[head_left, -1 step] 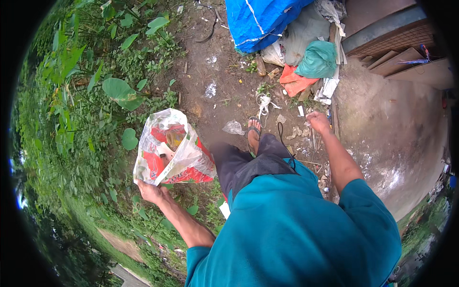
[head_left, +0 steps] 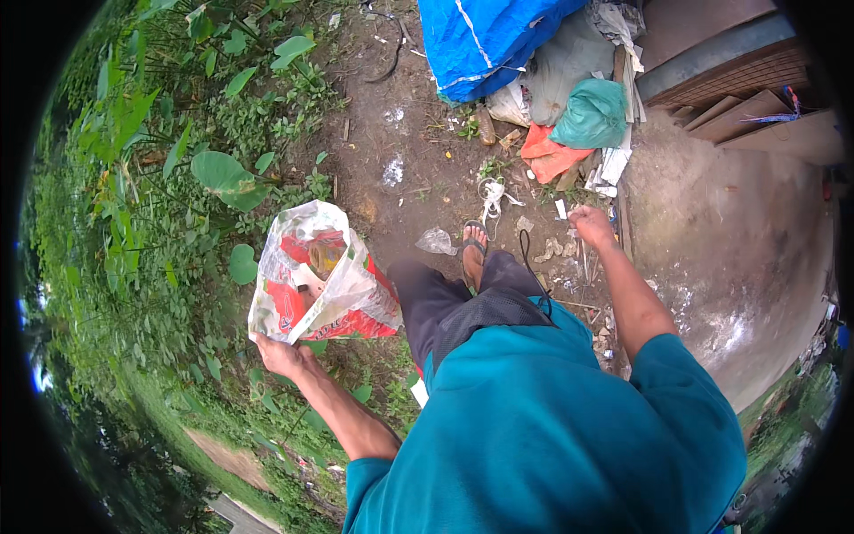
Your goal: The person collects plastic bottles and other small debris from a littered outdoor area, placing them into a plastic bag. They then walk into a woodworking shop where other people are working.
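Observation:
My left hand (head_left: pixel 280 356) grips the rim of a white and red plastic sack (head_left: pixel 351 298), its fingers closed on the edge. The sack hangs beside my left leg with its mouth gaping upward. Inside lies a clear, brownish-yellow plastic item (head_left: pixel 325 258), partly hidden by the sack's wall. Out to the right, my right hand (head_left: pixel 592 227) hangs over the ground with curled fingers, and nothing shows in it. A small white scrap (head_left: pixel 560 209) lies on the ground by its fingertips.
Dense green plants (head_left: pixel 178 222) line the left side. Ahead right stand a blue tarp (head_left: pixel 498 40), a green bag (head_left: pixel 592 114) and an orange sheet (head_left: pixel 551 153). White string (head_left: pixel 491 198) and a clear plastic piece (head_left: pixel 436 240) lie near my sandalled foot (head_left: pixel 473 249). Boards (head_left: pixel 756 120) lean at right.

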Demonstrator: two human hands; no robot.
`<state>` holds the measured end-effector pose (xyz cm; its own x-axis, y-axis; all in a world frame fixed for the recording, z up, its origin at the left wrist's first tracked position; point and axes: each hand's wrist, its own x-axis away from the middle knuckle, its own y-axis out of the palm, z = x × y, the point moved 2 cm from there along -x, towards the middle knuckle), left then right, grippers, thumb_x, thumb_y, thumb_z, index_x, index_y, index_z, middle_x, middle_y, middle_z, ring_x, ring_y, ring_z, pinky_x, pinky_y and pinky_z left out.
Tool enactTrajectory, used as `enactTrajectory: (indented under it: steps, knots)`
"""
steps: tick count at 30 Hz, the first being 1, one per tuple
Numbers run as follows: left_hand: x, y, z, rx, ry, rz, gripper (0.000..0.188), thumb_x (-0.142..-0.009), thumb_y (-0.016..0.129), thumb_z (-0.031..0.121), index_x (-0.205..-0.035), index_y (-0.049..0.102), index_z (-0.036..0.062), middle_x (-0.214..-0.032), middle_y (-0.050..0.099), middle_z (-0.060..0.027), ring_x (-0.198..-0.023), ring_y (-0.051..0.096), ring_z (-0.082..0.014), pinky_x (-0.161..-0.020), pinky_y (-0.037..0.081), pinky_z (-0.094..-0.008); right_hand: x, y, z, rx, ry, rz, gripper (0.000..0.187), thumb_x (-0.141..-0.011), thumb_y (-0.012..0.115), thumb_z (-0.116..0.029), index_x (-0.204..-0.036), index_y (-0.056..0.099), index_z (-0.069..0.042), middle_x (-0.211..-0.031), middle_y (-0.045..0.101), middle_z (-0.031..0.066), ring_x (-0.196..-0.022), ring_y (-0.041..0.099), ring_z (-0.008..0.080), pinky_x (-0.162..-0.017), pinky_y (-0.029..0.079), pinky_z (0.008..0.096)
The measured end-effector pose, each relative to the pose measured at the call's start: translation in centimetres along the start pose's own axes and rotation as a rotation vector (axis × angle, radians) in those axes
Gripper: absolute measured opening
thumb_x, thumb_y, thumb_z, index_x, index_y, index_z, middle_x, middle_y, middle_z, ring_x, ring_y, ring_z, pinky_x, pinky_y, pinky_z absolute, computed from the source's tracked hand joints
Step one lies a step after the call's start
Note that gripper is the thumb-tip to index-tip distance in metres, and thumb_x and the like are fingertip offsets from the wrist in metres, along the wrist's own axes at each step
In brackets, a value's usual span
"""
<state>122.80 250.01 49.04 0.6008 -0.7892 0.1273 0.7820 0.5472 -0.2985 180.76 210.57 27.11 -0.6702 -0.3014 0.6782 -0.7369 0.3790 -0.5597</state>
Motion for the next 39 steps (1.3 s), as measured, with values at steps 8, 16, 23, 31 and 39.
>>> enactTrajectory:
  steps: [8,16,23,31,39]
  knots:
    - [-1.2,20.8,5.5,0.120,0.059,-0.313,0.057,-0.110,0.048,0.040,-0.129,0.061,-0.0119,-0.113,0.069,-0.0181,-0.094,0.067,-0.0214,-0.081,0.057,-0.0376,-2.5,2.3,-5.6,0.142,0.065,0.071,0.033,-0.087,0.073,-0.038,-0.099,0.078,-0.008,-0.101,0.076,0.0185,-0.099,0.073,0.0352,-0.091,0.054,0.0433]
    - [-2.1,47.1,10.0,0.537,-0.081,-0.680,0.048,-0.111,0.048,0.034,-0.130,0.057,-0.0095,-0.120,0.068,-0.0171,-0.103,0.068,-0.0260,-0.089,0.055,-0.0402,1.1,3.8,-8.4,0.099,0.383,0.102,0.037,-0.086,0.073,-0.038,-0.103,0.077,-0.004,-0.106,0.076,0.0191,-0.101,0.072,0.0350,-0.092,0.055,0.0424]
    - [-0.5,66.0,6.3,0.318,-0.061,-0.906,0.043,-0.110,0.049,0.030,-0.125,0.061,-0.0084,-0.109,0.070,-0.0144,-0.090,0.070,-0.0227,-0.079,0.058,-0.0385,-1.2,8.5,-15.7,0.078,0.408,0.089,0.032,-0.089,0.069,-0.037,-0.102,0.077,-0.009,-0.106,0.076,0.0173,-0.102,0.071,0.0360,-0.089,0.055,0.0439]
    - [6.0,75.7,-6.0,-0.013,0.238,-1.308,0.042,-0.110,0.055,0.030,-0.128,0.064,-0.0066,-0.103,0.070,-0.0052,-0.089,0.059,-0.0092,-0.079,0.050,-0.0274,-27.0,21.4,-15.8,-0.009,0.304,0.075,0.048,-0.086,0.073,-0.031,-0.124,0.063,-0.004,-0.116,0.072,0.0214,-0.111,0.069,0.0367,-0.096,0.055,0.0452]
    - [12.8,78.0,-6.3,-0.055,0.674,-1.125,0.056,-0.095,0.075,0.030,-0.139,0.061,-0.0013,-0.099,0.070,-0.0021,-0.068,0.051,-0.0007,-0.056,0.032,-0.0208,-49.1,32.5,-10.5,0.077,0.329,0.138,0.070,-0.083,0.080,-0.035,-0.136,0.052,0.001,-0.141,0.056,0.0206,-0.130,0.056,0.0369,-0.107,0.050,0.0444]
